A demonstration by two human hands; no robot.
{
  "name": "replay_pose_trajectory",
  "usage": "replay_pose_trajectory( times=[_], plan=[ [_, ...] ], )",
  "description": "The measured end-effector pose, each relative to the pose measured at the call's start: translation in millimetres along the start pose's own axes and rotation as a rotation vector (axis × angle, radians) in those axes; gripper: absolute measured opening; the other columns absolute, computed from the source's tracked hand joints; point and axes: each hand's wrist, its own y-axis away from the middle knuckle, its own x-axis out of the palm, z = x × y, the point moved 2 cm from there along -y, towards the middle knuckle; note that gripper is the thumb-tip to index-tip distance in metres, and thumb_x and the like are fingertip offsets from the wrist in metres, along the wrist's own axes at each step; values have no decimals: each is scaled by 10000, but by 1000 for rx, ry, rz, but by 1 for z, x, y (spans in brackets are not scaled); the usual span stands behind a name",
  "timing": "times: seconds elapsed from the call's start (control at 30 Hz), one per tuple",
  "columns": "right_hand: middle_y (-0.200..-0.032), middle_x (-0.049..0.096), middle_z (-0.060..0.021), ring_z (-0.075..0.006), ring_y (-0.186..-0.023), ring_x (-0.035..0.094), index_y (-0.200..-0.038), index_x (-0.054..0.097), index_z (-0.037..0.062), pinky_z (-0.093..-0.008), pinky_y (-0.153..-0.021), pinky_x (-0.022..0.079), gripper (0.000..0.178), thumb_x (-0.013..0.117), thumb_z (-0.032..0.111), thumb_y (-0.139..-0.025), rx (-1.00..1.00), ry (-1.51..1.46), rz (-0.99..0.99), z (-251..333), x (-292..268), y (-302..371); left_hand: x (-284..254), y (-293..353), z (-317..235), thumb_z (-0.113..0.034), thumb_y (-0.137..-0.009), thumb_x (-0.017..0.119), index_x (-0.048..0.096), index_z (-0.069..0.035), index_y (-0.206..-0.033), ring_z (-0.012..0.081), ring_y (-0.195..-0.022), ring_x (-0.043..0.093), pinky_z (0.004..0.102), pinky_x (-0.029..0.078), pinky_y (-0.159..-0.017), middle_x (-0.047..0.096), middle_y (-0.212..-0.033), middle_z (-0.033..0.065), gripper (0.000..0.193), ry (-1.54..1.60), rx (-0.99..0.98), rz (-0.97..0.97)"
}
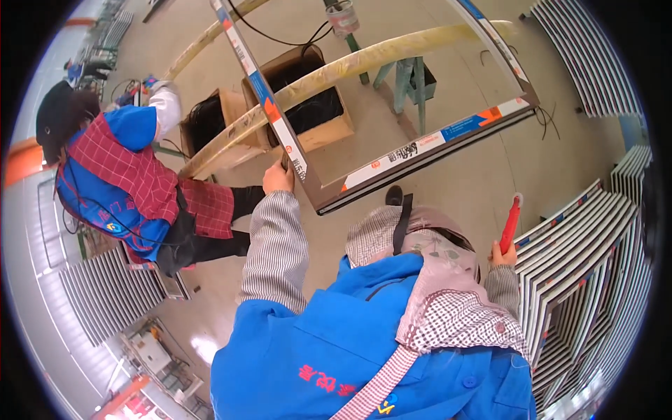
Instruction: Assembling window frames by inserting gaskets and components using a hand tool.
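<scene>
A rectangular brown window or door frame (pixel 448 140), faced with white, blue and orange printed film, rests tilted across padded bars in front of me. My left hand (pixel 280 178) is closed around its near left corner piece, the fingertips partly hidden behind the profile. Off to the right, apart from the frame, my right hand (pixel 502 256) grips a red-handled roller (pixel 512 222). A small pale wheel tops that tool and points upward. Black strip runs along the near lower edge of the frame.
Two cardboard boxes (pixel 329 133) with black coiled material stand under the yellow wrapped bar (pixel 378 56). A co-worker (pixel 133 168) in blue and a red checked apron works at left. Stacked frames (pixel 581 273) fill the right side; others (pixel 112 294) lean at lower left. A green stand (pixel 409 84) is beyond.
</scene>
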Motion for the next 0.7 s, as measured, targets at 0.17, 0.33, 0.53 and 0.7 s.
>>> replay_pose_trajectory(
  times=[0.17,0.33,0.53,0.7],
  plan=[
    [-585,485,-21,-105,-425,468,-1020,491,13,-247,-400,400,273,587,127,-792,-49,66,93,31,-7,-42,3,18,-8,-377,-811,484,589,-123,-1018,332,-859,576,425,461,-737,611,-893,168,344,-10,-56,-13],
    [-562,498,-29,-108,-428,487,-991,492,13,-250,-406,406,244,587,114,-791,-117,37,146,70,-31,-102,11,9,10,-359,-803,485,586,-103,-1009,361,-903,558,448,442,-774,595,-943,183,344,33,-117,50],
    [-572,490,-30,-106,-427,473,-1020,508,12,-246,-399,399,273,592,123,-785,-72,-5,-12,44,-114,-186,-60,44,-38,-352,-834,457,610,-27,-820,296,-715,601,411,447,-642,620,-763,169,359,-41,-187,-497],
    [-554,476,-30,-124,-403,446,-909,478,15,-265,-379,380,199,601,120,-794,76,-238,-102,-14,-218,-266,-72,73,-182,-311,-877,460,593,-40,-763,91,-482,436,246,332,-446,453,-533,-4,323,599,-29,-441]
  ],
)
